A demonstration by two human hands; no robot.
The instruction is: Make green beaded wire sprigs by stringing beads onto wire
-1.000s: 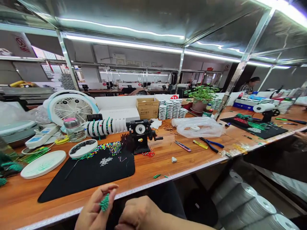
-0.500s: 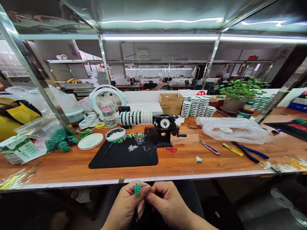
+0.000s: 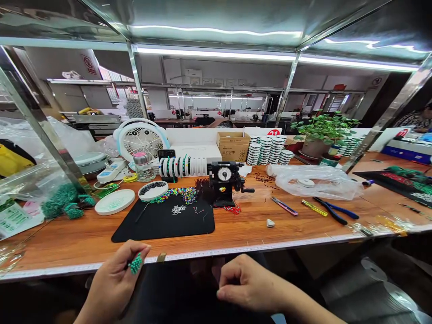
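A small bunch of green beads (image 3: 135, 263) sits in my left hand (image 3: 116, 279), held between thumb and fingers at the table's front edge. My right hand (image 3: 245, 283) is apart from it, over my lap to the right, with its fingers curled in; whether anything small is between them is hidden. Behind the hands lies a black mat (image 3: 168, 220) with multicoloured beads (image 3: 187, 195) and small silvery pieces (image 3: 178, 209). A black hand-cranked winder (image 3: 223, 182) carries white spools (image 3: 184, 166) at its left.
White dishes (image 3: 115, 201) and a green tangle (image 3: 62, 202) stand left. Blue-handled pliers (image 3: 335, 210), a yellow-handled tool (image 3: 314, 208), a cutter (image 3: 284, 206) and a white piece (image 3: 270, 223) lie right. Behind are a fan (image 3: 141, 141), stacked spools (image 3: 266, 150) and a plant (image 3: 324, 130).
My hands have come apart. The left, still with the green beads, has moved left and slightly up; the right has moved a little right. The view has turned slightly to the right.
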